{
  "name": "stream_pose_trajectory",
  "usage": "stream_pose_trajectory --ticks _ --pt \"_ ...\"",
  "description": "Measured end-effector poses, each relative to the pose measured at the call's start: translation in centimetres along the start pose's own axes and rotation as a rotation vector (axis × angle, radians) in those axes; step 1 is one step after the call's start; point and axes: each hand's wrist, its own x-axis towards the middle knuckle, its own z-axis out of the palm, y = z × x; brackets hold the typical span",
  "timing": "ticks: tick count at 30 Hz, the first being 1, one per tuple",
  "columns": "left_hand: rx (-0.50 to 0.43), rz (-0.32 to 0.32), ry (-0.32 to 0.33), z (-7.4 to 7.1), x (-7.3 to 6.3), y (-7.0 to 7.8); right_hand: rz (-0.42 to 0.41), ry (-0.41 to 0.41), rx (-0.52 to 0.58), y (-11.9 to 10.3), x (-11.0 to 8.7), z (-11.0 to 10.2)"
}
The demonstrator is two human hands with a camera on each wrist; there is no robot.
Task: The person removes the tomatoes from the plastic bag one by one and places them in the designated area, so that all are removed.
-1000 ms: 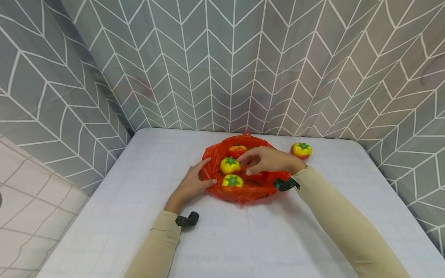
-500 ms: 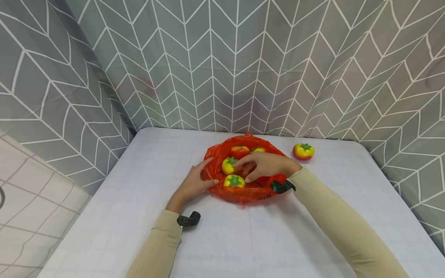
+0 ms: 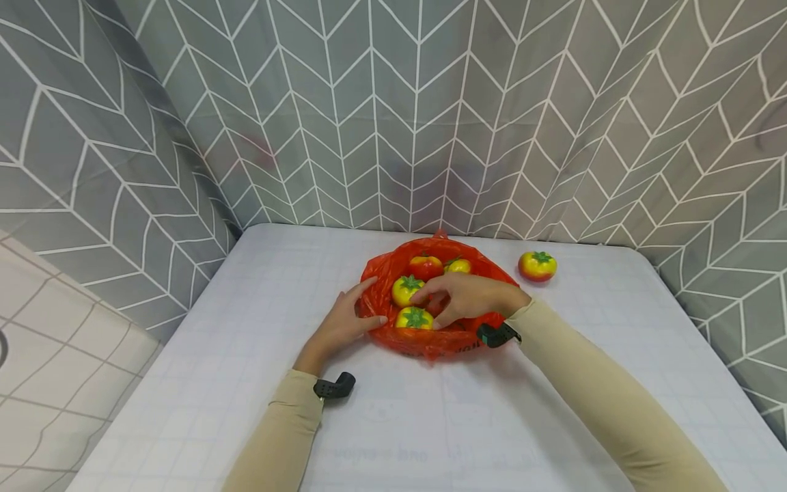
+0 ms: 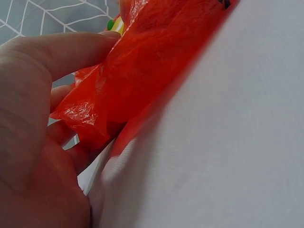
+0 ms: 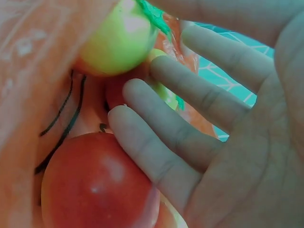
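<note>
A red plastic bag stands with its mouth open on the table, several fruits inside. My left hand holds the bag's left side, thumb and fingers spread around its rim; in the left wrist view red plastic lies between them. My right hand reaches into the bag, fingers extended and apart. Its thumb is at the front yellow, tomato-like fruit with a green leafy top; its index finger is at a similar fruit behind. In the right wrist view a red fruit with a short stem lies below the fingers.
A red-and-yellow fruit and a yellow one sit at the back of the bag. Another yellow-red fruit lies on the white table, right of the bag. A patterned grey curtain hangs behind.
My right hand has moved lower in the bag, its thumb now at the front fruit, and the yellow fruit at the back has come into view. My left hand stays at the bag.
</note>
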Motion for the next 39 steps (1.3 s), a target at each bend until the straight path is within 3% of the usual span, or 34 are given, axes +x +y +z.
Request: stream_pose_trajectory --ticks 7,21,31,39 --pt "0.001 -0.015 -0.003 0.0 -0.2 0.1 0.033 -0.002 -0.028 0.0 0.1 0.4" --pt "0.011 -0.016 0.000 0.0 -0.1 0.1 0.001 -0.033 -0.145 -0.5 0.4 1.1" --pt "0.006 -0.012 -0.005 -0.1 -0.1 0.2 0.061 -0.042 -0.220 -1.0 0.5 1.5" --pt "-0.002 0.027 0.002 -0.1 -0.3 0.3 0.080 -0.056 -0.272 -1.3 0.7 1.7"
